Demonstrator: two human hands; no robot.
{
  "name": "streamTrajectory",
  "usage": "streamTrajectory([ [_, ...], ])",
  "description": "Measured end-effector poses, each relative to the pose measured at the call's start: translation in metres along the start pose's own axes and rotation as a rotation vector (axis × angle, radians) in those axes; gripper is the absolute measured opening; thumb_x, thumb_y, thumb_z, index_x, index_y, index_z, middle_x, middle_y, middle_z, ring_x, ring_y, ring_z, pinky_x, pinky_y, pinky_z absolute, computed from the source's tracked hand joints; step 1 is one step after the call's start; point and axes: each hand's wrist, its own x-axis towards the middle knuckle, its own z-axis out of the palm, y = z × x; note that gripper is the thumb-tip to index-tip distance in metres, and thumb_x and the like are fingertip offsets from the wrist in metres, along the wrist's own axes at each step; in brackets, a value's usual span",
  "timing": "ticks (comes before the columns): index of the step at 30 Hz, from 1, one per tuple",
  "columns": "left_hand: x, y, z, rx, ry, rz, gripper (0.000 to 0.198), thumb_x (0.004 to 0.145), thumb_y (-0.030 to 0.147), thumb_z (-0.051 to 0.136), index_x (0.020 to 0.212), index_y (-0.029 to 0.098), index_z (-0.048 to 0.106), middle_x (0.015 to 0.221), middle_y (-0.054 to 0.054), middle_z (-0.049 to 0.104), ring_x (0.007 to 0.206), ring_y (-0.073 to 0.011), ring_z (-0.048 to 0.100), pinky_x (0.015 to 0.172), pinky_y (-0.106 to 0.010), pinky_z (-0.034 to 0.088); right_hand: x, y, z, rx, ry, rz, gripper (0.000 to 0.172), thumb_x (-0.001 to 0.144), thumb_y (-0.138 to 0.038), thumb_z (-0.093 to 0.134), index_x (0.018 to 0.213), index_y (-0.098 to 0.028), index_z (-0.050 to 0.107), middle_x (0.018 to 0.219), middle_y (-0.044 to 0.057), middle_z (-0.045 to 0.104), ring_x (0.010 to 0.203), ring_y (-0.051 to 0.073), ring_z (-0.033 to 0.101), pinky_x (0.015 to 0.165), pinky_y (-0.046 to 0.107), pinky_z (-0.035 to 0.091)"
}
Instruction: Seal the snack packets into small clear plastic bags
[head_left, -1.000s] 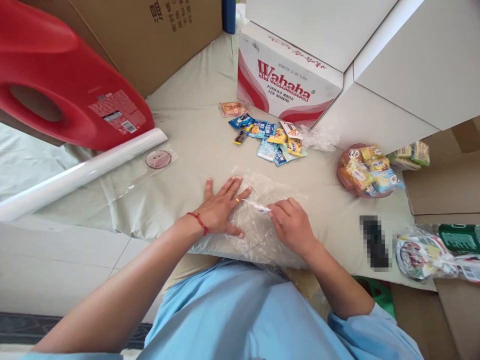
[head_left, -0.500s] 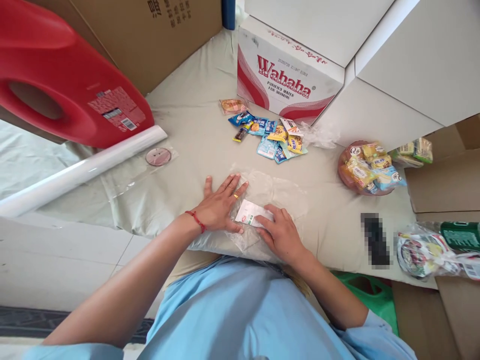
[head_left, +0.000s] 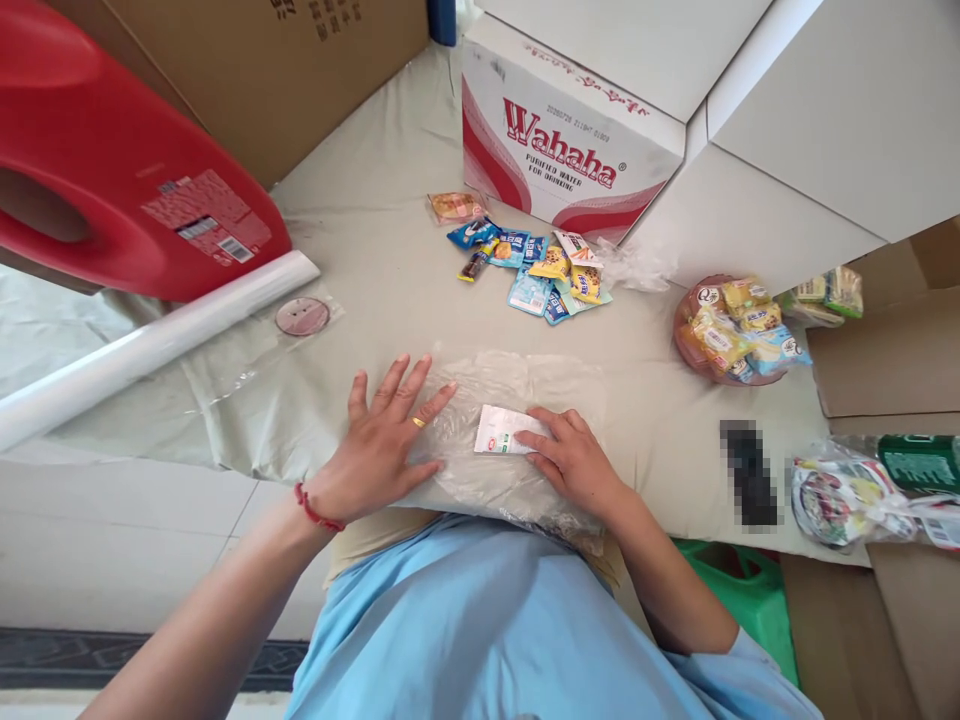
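Observation:
A small white packet [head_left: 495, 430] with red and green print lies on a crinkled sheet of clear plastic film [head_left: 555, 375] at the table's front edge. My right hand [head_left: 574, 455] has its fingers over the packet's right end, index finger on top and thumb by the lower edge, pinning it there. Left of the packet, my left hand [head_left: 386, 440] is spread flat, with its thumb and index finger on the film's left part. A ring and a red cord bracelet are on that hand and wrist.
Snack packets [head_left: 551, 265] lie before a Wahaha carton [head_left: 570, 130]. A bowl [head_left: 686, 335] of snacks and a pixelated dark object [head_left: 750, 475] are on the right. Leftward are a film roll [head_left: 157, 345], a red jug [head_left: 127, 190] and a round pinkish disc [head_left: 302, 316].
My left hand has slid left, away from the packet, fingers spread wider. The packet shows more of its left side; my right hand stays on its right end.

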Motion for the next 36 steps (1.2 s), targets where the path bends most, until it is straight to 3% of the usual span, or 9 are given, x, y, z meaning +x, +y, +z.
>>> streamTrajectory([
  [3, -0.004, 0.010, -0.004, -0.092, 0.129, 0.178, 0.051, 0.089, 0.025, 0.061, 0.136, 0.044, 0.069, 0.168, 0.004, 0.043, 0.163, -0.0361, 0.019, 0.130, -0.067, -0.002, 0.005, 0.001, -0.002, -0.044, -0.001, 0.038, 0.037, 0.101, -0.021, 0.060, 0.136, -0.029, 0.071, 0.149, 0.010, 0.060, 0.109, 0.029, 0.053, 0.094, 0.048, 0.055],
  [7, -0.014, 0.021, -0.004, -0.191, 0.066, 0.328, 0.041, 0.080, 0.007, 0.056, 0.098, 0.033, 0.081, 0.134, 0.005, 0.075, 0.152, -0.0279, 0.045, 0.133, -0.061, -0.001, 0.012, 0.004, 0.000, -0.099, 0.053, 0.120, 0.037, 0.101, -0.021, 0.059, 0.136, -0.026, 0.071, 0.147, 0.012, 0.061, 0.107, 0.030, 0.052, 0.094, 0.050, 0.055],
  [13, -0.053, 0.014, -0.012, -0.252, 0.036, 0.320, 0.039, 0.083, 0.002, 0.047, 0.088, 0.027, 0.076, 0.111, 0.004, 0.081, 0.128, -0.0201, 0.065, 0.127, -0.046, 0.030, 0.018, 0.007, 0.004, -0.125, 0.109, 0.206, 0.037, 0.102, -0.024, 0.057, 0.136, -0.025, 0.071, 0.147, 0.012, 0.061, 0.108, 0.031, 0.052, 0.094, 0.049, 0.054],
  [18, -0.069, 0.011, -0.033, -0.204, 0.145, 0.220, 0.032, 0.085, 0.005, 0.047, 0.087, 0.023, 0.073, 0.097, -0.001, 0.080, 0.087, -0.0193, 0.071, 0.080, -0.037, 0.053, 0.018, 0.009, 0.008, -0.117, 0.142, 0.201, 0.036, 0.102, -0.023, 0.058, 0.135, -0.025, 0.071, 0.145, 0.012, 0.061, 0.107, 0.030, 0.051, 0.094, 0.047, 0.053],
  [21, -0.056, 0.037, -0.047, -0.267, 0.346, 0.115, 0.026, 0.091, 0.007, 0.050, 0.090, 0.021, 0.072, 0.098, -0.002, 0.080, 0.080, -0.0171, 0.069, 0.072, -0.032, 0.054, 0.017, 0.009, 0.010, -0.141, 0.152, 0.180, 0.035, 0.101, -0.021, 0.057, 0.133, -0.025, 0.072, 0.145, 0.013, 0.060, 0.106, 0.029, 0.050, 0.093, 0.047, 0.052],
  [25, -0.006, 0.082, -0.042, -0.408, 0.452, 0.068, 0.028, 0.096, 0.009, 0.047, 0.100, 0.020, 0.073, 0.107, -0.005, 0.078, 0.097, -0.0160, 0.073, 0.087, -0.029, 0.058, 0.018, 0.005, 0.009, -0.189, 0.140, 0.167, 0.037, 0.101, -0.018, 0.055, 0.133, -0.026, 0.071, 0.145, 0.014, 0.059, 0.105, 0.029, 0.050, 0.093, 0.047, 0.051],
  [30, 0.056, 0.078, 0.005, -0.210, 0.237, -0.021, 0.041, 0.104, 0.031, 0.045, 0.134, 0.015, 0.067, 0.142, -0.016, 0.068, 0.136, -0.0299, 0.061, 0.116, -0.054, 0.046, 0.012, -0.001, 0.008, -0.198, 0.129, 0.169, 0.036, 0.102, -0.020, 0.056, 0.133, -0.026, 0.071, 0.146, 0.013, 0.060, 0.104, 0.029, 0.050, 0.093, 0.047, 0.051],
  [33, 0.060, 0.056, 0.029, -0.041, 0.170, -0.091, 0.053, 0.107, 0.040, 0.037, 0.156, 0.023, 0.050, 0.166, -0.013, 0.045, 0.155, -0.0337, 0.040, 0.127, -0.073, 0.014, 0.001, 0.006, 0.009, -0.190, 0.141, 0.194, 0.035, 0.102, -0.021, 0.056, 0.134, -0.026, 0.070, 0.146, 0.013, 0.060, 0.105, 0.029, 0.051, 0.092, 0.047, 0.052],
  [36, 0.051, 0.044, 0.038, 0.022, 0.138, -0.085, 0.059, 0.108, 0.045, 0.031, 0.164, 0.025, 0.037, 0.171, -0.012, 0.034, 0.159, -0.0326, 0.033, 0.126, -0.075, 0.001, -0.009, 0.018, 0.005, -0.179, 0.187, 0.220, 0.034, 0.103, -0.022, 0.055, 0.132, -0.024, 0.070, 0.144, 0.014, 0.061, 0.104, 0.030, 0.051, 0.092, 0.049, 0.052],
])
